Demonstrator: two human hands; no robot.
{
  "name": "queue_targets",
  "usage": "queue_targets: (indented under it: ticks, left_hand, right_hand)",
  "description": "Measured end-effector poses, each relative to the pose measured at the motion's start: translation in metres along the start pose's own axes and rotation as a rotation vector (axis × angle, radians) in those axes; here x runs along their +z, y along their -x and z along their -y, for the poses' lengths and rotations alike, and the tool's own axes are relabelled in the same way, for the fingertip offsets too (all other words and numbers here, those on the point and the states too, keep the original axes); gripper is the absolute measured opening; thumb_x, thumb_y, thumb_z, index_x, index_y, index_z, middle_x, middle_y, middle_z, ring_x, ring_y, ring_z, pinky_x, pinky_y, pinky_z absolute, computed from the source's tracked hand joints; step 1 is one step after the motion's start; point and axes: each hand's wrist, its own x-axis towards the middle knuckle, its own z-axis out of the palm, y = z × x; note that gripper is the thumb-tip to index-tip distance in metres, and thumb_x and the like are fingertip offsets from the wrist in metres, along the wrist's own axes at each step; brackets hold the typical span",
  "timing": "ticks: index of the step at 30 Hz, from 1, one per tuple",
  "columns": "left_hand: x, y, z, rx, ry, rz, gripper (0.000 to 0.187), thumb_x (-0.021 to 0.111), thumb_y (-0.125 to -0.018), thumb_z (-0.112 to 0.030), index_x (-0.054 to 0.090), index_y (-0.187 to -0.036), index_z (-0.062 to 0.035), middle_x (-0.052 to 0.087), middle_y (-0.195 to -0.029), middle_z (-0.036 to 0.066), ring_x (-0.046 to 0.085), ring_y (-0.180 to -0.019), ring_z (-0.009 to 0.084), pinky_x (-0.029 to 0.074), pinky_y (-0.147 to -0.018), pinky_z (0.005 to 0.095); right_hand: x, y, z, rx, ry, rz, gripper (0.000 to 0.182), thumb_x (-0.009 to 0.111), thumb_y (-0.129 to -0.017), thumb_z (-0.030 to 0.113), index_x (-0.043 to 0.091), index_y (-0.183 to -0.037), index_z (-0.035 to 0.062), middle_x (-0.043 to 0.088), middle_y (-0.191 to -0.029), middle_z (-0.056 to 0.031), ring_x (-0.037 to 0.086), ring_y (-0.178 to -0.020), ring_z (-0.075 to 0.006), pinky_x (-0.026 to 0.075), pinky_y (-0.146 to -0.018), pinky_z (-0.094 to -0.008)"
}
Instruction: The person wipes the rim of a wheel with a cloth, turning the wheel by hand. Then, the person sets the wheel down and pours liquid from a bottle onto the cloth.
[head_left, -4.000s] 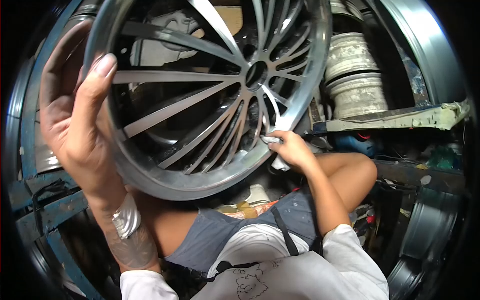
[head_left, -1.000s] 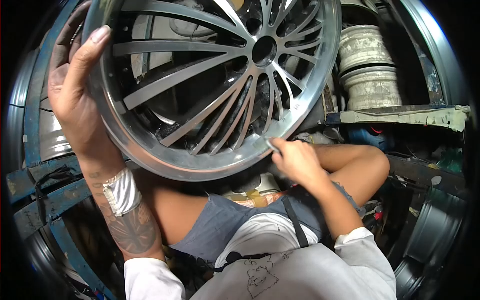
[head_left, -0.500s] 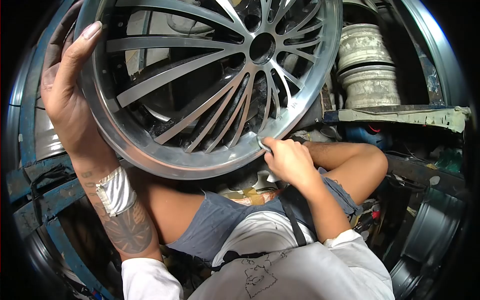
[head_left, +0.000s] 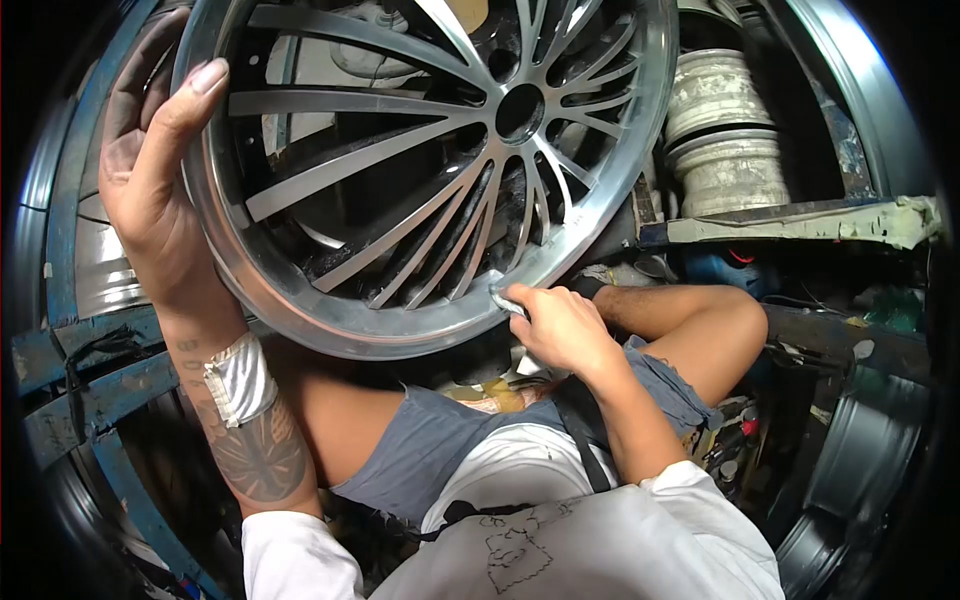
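A large alloy wheel rim [head_left: 385, 331] with slim silver spokes and dark gaps leans tilted over my lap. At its left edge my left hand [head_left: 160, 165] grips it, thumb at the front of the lip and fingers on the outer side. My right hand [head_left: 562, 325] is closed on a small folded grey piece of sandpaper [head_left: 507, 300], or something much like it, pressed against the lower right of the rim's lip. Part of that piece is hidden beneath my fingers. A strip of whitish cloth is wrapped round my left wrist.
Two worn, whitish rims [head_left: 722, 175] are stacked on a shelf at upper right, its edge [head_left: 800, 228] pale and rough. A blue metal frame [head_left: 130, 490] stands at the left. Dark grey rims [head_left: 865, 440] lie at lower right. My bent legs are under the wheel.
My right hand and the grey piece have slid left along the rim's lower lip. The wheel has shifted slightly, with my left hand moving a little right and still gripping it.
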Motion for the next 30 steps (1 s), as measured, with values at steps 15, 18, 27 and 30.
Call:
queue_targets:
  ticks: [15,18,27,30]
  left_hand:
    - [-0.004,0.004,0.007,0.163,-0.149,0.014,0.034,0.061,-0.1,-0.007,0.064,-0.132,0.0041,0.07,-0.128,0.017,0.07,-0.117,0.0237,0.056,-0.106,0.0341]
    - [0.047,0.013,-0.018,0.163,0.203,-0.109,0.052,0.073,-0.084,-0.005,0.055,-0.131,0.0073,0.069,-0.119,0.018,0.069,-0.104,0.0215,0.055,-0.097,0.0315]
    - [-0.008,0.003,0.015,0.15,-0.053,-0.004,0.038,0.06,-0.094,-0.007,0.059,-0.13,0.0056,0.067,-0.124,0.02,0.068,-0.112,0.0251,0.055,-0.103,0.0348]
    - [-0.031,0.002,0.024,0.179,-0.172,0.051,0.034,0.052,-0.1,-0.007,0.062,-0.13,0.0046,0.066,-0.129,0.02,0.067,-0.117,0.0265,0.054,-0.107,0.0366]
  right_hand:
    - [-0.01,0.012,-0.016,-0.056,-0.028,-0.004,0.04,0.069,-0.093,0.02,0.067,-0.133,0.0211,0.073,-0.104,-0.0238,0.069,-0.098,-0.0421,0.056,-0.087,-0.048]
    - [0.003,0.008,-0.017,-0.005,-0.075,-0.086,0.039,0.065,-0.095,0.021,0.067,-0.133,0.022,0.073,-0.1,-0.0243,0.07,-0.097,-0.0443,0.055,-0.09,-0.052]
    - [-0.01,-0.011,-0.036,0.009,-0.203,-0.119,0.039,0.064,-0.095,0.023,0.068,-0.133,0.0224,0.074,-0.108,-0.023,0.07,-0.105,-0.0419,0.054,-0.097,-0.0503]
    - [0.003,0.003,-0.009,0.059,-0.143,-0.023,0.039,0.064,-0.095,0.024,0.069,-0.133,0.0218,0.073,-0.111,-0.0221,0.069,-0.107,-0.0421,0.054,-0.097,-0.0492]
